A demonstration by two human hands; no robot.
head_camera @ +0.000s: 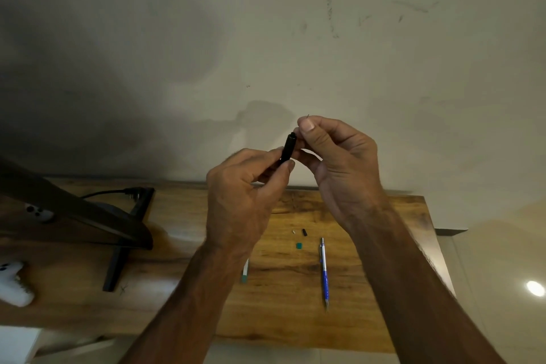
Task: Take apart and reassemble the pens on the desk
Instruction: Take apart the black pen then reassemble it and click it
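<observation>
Black pen barrel [288, 148], blue-and-silver pen [324, 270].

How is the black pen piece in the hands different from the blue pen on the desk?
The black pen barrel is held up in the left hand, tilted; the blue pen lies flat on the desk. The barrel is all black; the pen is blue and silver. Both are slim tubes.

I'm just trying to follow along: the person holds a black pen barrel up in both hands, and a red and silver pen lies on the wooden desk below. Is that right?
Nearly. The pen lying on the wooden desk is blue and silver, not red. The head view shows it below the right hand. The rest stands: the black pen barrel is held up, with the left hand gripping it.
</observation>
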